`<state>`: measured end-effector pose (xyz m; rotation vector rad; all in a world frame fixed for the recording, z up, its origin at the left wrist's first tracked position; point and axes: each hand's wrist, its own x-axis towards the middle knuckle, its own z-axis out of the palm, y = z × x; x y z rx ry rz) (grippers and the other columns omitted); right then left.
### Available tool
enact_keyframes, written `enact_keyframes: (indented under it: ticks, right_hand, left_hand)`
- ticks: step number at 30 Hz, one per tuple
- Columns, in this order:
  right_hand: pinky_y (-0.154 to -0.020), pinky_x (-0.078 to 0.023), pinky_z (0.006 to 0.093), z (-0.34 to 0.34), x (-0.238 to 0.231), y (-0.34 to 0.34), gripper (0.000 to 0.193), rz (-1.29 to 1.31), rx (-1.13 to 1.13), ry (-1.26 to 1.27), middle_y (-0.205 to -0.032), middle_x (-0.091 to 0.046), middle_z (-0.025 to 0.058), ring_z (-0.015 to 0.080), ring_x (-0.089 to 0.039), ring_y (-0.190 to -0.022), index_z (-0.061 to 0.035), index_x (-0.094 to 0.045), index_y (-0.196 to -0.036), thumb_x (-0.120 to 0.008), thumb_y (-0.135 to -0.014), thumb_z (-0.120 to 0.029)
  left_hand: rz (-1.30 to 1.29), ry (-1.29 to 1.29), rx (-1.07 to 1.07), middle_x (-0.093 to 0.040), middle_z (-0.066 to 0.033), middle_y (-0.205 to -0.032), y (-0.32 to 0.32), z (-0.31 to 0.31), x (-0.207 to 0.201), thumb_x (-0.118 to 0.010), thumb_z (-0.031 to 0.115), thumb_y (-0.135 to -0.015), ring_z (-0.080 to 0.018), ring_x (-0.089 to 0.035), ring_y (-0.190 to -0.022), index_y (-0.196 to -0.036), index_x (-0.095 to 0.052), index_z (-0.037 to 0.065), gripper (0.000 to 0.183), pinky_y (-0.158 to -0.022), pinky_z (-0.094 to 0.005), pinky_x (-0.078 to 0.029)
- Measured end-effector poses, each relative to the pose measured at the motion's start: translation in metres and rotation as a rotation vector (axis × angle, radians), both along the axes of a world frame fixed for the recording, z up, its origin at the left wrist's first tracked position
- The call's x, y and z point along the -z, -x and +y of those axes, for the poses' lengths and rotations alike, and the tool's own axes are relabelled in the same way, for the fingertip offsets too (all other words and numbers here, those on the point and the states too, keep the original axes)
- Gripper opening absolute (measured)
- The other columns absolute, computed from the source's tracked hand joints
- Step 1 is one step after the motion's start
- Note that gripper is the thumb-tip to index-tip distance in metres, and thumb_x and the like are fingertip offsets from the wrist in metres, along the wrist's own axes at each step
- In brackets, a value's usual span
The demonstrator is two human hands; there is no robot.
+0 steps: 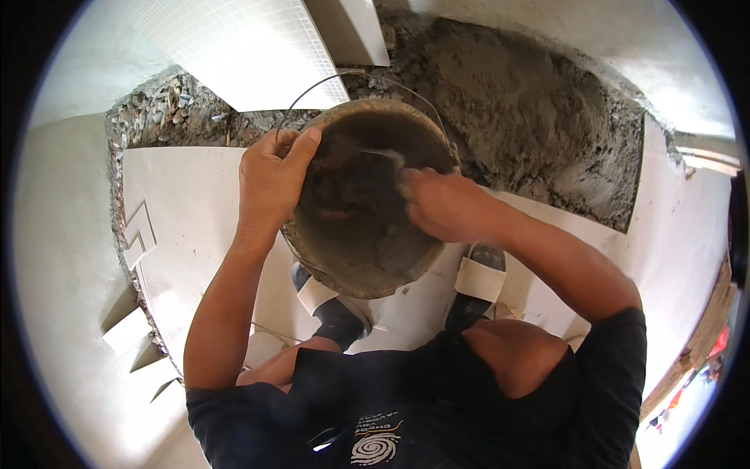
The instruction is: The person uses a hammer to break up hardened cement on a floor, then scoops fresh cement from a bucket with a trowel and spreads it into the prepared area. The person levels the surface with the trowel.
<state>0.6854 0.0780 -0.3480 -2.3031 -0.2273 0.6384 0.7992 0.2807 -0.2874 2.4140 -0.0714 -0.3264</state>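
A round, mortar-crusted bucket (367,285) is tilted toward me between my feet, its thin wire handle (406,84) raised at the far side. My left hand (273,176) is closed over the bucket's left rim, thumb on top. Inside the mouth, at the right, my right hand (449,205) is closed round the grip of a trowel (388,155). Motion blurs the trowel, and the dark inside hides most of its blade. Grey residue shows dimly on the bucket's inner wall.
Wet grey mortar (539,117) covers the floor at the far right. A large white gridded tile (234,47) leans at the far left beside rubble (168,105). Pale laid tiles (187,195) lie under my sandaled feet (478,273). Cut tile pieces (129,332) rest at the left.
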Motion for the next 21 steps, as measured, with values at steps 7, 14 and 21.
enact_keyframes:
  ticks: [7,14,21]
  right_hand:
    - [-0.070,-0.056,0.0397,0.023,-0.002,0.020,0.040,-0.055,-0.430,0.190,-0.101,-0.064,0.0216,0.0330,-0.068,-0.086,0.0111,-0.053,-0.115,-0.054,-0.083,-0.012]
    - [-0.064,-0.056,0.0385,-0.009,0.007,0.029,0.046,-0.204,-0.105,0.308,-0.102,-0.064,0.0216,0.0324,-0.069,-0.078,0.0071,-0.051,-0.125,-0.054,-0.084,-0.013]
    - [-0.061,-0.055,0.0401,-0.003,0.016,0.050,0.045,-0.170,-0.397,0.274,-0.096,-0.063,0.0188,0.0329,-0.068,-0.076,0.0084,-0.050,-0.125,-0.051,-0.085,-0.012]
  left_hand:
    - [-0.074,0.072,0.066,-0.055,0.0025,-0.067,0.011,-0.016,-0.001,-0.071,0.031,-0.087,-0.0049,-0.045,-0.063,-0.082,-0.065,-0.003,0.034,-0.056,-0.0229,-0.037]
    - [-0.057,-0.061,0.038,-0.056,0.0008,-0.068,0.002,-0.015,0.001,-0.069,0.034,-0.088,-0.0062,-0.046,-0.064,-0.079,-0.064,-0.001,0.037,-0.058,-0.0241,-0.039]
    - [-0.061,0.017,-0.001,-0.048,0.0022,-0.065,0.001,-0.011,0.003,-0.057,0.038,-0.095,-0.0083,-0.041,-0.064,-0.075,-0.059,0.001,0.041,-0.060,-0.0259,-0.037]
